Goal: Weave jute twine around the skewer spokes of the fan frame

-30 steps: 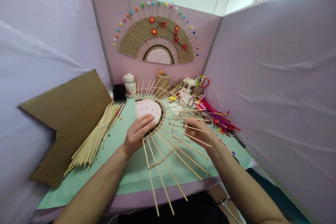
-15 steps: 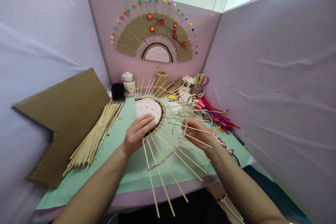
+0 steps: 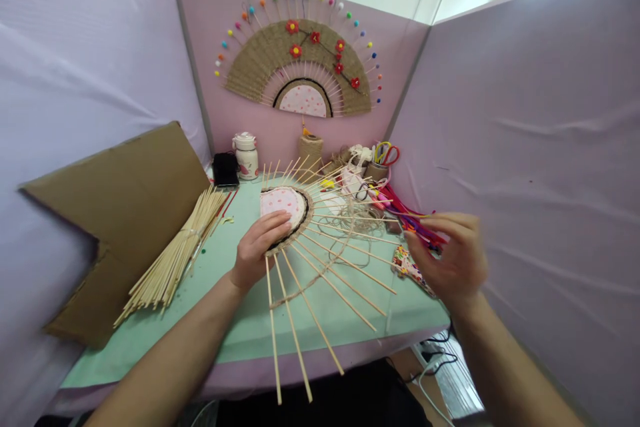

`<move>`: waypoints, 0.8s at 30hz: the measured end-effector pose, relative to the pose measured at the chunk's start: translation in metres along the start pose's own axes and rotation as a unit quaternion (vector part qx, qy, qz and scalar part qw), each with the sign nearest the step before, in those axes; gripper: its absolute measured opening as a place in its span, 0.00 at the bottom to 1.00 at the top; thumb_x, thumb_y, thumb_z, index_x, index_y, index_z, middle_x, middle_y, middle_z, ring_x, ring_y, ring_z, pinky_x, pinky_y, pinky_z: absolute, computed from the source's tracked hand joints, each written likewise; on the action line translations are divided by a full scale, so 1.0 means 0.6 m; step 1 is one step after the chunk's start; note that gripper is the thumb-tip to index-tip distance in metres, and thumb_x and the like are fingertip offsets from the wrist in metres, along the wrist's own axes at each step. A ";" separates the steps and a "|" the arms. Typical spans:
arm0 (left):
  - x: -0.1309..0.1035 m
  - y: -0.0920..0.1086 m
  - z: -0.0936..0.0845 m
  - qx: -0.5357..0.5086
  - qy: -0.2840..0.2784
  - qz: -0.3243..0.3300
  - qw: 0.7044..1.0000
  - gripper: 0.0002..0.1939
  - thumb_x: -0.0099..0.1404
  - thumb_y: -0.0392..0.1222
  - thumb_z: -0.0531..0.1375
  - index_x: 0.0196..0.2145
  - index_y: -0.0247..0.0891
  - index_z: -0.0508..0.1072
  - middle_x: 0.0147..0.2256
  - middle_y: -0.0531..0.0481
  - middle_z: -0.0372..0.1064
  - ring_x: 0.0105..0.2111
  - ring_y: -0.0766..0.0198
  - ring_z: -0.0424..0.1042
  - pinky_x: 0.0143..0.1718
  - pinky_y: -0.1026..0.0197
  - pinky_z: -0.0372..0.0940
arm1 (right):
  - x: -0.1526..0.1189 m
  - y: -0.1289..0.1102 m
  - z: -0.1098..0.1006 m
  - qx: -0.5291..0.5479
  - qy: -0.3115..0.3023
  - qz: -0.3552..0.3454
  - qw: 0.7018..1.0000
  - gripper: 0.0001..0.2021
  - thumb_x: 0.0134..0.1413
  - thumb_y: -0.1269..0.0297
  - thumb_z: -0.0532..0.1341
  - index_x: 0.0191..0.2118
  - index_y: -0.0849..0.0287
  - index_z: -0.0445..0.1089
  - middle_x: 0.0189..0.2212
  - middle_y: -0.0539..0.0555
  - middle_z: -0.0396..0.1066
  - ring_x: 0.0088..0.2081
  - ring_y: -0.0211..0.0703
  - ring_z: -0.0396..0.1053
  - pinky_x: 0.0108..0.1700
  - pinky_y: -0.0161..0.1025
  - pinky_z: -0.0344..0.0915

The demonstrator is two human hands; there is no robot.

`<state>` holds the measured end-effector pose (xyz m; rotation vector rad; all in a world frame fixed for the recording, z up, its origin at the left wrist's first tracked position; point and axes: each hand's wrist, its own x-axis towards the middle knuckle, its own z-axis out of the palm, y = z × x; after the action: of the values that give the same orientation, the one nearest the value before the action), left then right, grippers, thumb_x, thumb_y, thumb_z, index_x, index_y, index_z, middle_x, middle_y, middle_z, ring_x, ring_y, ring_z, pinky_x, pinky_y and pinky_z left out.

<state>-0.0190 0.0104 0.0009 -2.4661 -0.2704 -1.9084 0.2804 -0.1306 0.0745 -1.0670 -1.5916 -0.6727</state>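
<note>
A fan frame of thin bamboo sticks spreads from a half-round base covered in pink-dotted cloth with a black and twine border. My left hand holds it at that base, fingers lying over the cloth and thumb hidden below. A strand of twine crosses the sticks in an arc. Past the stick tips on the right, my right hand is raised with thumb and fingers drawn toward each other. Whatever is between them is too fine to make out. Loose twine lies tangled beneath the sticks.
A finished fan hangs on the back panel. Bundled sticks and cardboard lie left. A bottle, twine spool, scissors and pipe cleaners stand or lie behind. A patterned strip is at right.
My right hand has moved away from the twine arc, out to the right beyond the sticks. The fan frame has shifted slightly left and down; my left hand keeps its hold on the base.
</note>
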 end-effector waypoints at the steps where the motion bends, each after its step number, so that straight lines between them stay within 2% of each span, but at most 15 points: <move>1: 0.000 0.001 0.001 -0.002 -0.009 0.005 1.000 0.21 0.67 0.35 0.60 0.57 0.44 0.70 0.54 0.41 0.73 0.55 0.53 0.72 0.54 0.45 0.70 | 0.019 -0.002 -0.009 -0.038 -0.072 -0.052 0.995 0.14 0.53 0.67 0.68 0.46 0.50 0.69 0.40 0.57 0.73 0.43 0.51 0.70 0.47 0.51 0.63; 4: 0.001 0.003 0.001 -0.005 -0.041 0.036 0.999 0.22 0.67 0.35 0.60 0.59 0.42 0.69 0.54 0.39 0.73 0.56 0.52 0.71 0.54 0.45 0.70 | 0.065 -0.011 -0.016 -0.085 -0.245 -0.146 0.955 0.10 0.58 0.65 0.65 0.46 0.51 0.69 0.43 0.55 0.76 0.45 0.50 0.69 0.52 0.51 0.58; 6: 0.003 0.005 0.000 -0.006 -0.060 0.057 0.997 0.23 0.68 0.35 0.60 0.60 0.41 0.68 0.53 0.38 0.73 0.57 0.52 0.70 0.54 0.46 0.70 | 0.079 -0.014 -0.011 -0.076 -0.308 -0.174 0.932 0.06 0.61 0.65 0.63 0.44 0.53 0.70 0.42 0.54 0.76 0.44 0.48 0.70 0.52 0.49 0.56; 9: 0.006 0.009 -0.002 -0.009 -0.073 0.072 0.995 0.22 0.69 0.36 0.58 0.60 0.40 0.68 0.52 0.38 0.74 0.57 0.53 0.70 0.54 0.47 0.70 | 0.079 -0.011 0.002 -0.057 -0.363 -0.184 0.912 0.03 0.62 0.65 0.62 0.41 0.54 0.71 0.39 0.52 0.77 0.43 0.45 0.70 0.51 0.47 0.54; 12: 0.009 0.011 -0.003 -0.013 -0.076 0.071 0.994 0.21 0.70 0.38 0.58 0.59 0.40 0.68 0.52 0.38 0.74 0.57 0.53 0.70 0.54 0.47 0.70 | 0.068 -0.003 0.010 -0.058 -0.375 -0.184 0.907 0.02 0.62 0.66 0.62 0.39 0.54 0.73 0.37 0.51 0.77 0.41 0.43 0.70 0.50 0.46 0.53; 18: 0.007 0.010 -0.002 0.000 -0.086 0.074 0.994 0.21 0.70 0.38 0.57 0.60 0.40 0.67 0.52 0.37 0.74 0.58 0.52 0.70 0.54 0.47 0.71 | 0.054 0.002 0.017 -0.050 -0.357 -0.189 0.913 0.05 0.64 0.68 0.60 0.39 0.56 0.73 0.37 0.52 0.78 0.37 0.40 0.71 0.46 0.43 0.56; 24: 0.004 0.010 -0.001 0.002 -0.089 0.082 0.993 0.23 0.70 0.36 0.57 0.62 0.38 0.65 0.52 0.36 0.74 0.58 0.52 0.69 0.54 0.46 0.70 | 0.045 0.004 0.019 -0.044 -0.343 -0.180 0.921 0.05 0.64 0.68 0.60 0.41 0.57 0.73 0.38 0.53 0.79 0.39 0.42 0.73 0.45 0.43 0.58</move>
<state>-0.0182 0.0046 0.0041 -2.5690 -0.0694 -1.6286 0.2762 -0.1121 0.0965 -1.1575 -2.4269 -0.6476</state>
